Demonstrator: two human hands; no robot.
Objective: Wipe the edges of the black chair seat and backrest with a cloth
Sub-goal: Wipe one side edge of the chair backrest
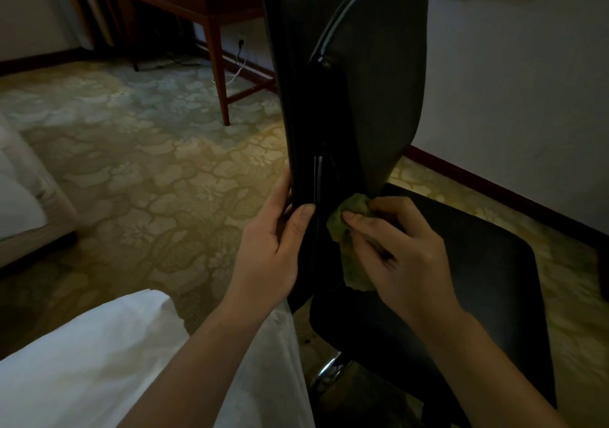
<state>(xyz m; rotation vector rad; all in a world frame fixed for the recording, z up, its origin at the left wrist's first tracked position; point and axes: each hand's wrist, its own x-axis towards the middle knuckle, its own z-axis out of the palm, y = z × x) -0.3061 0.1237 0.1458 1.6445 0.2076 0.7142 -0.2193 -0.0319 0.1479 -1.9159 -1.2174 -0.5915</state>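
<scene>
The left hand [273, 243] grips the backrest's [372, 81] lower edge while the right hand [405, 246] pinches the green cloth [349, 216] at its base, by the seat's [478, 262] rear edge, where the bunched cloth could skip the seam.

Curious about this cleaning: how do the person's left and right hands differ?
The left hand grips the side edge of the tall black padded backrest; the right hand pinches a crumpled green cloth. The left hand holds no cloth; the right hand presses its cloth near the backrest's base, above the black seat. Both are bare.
</scene>
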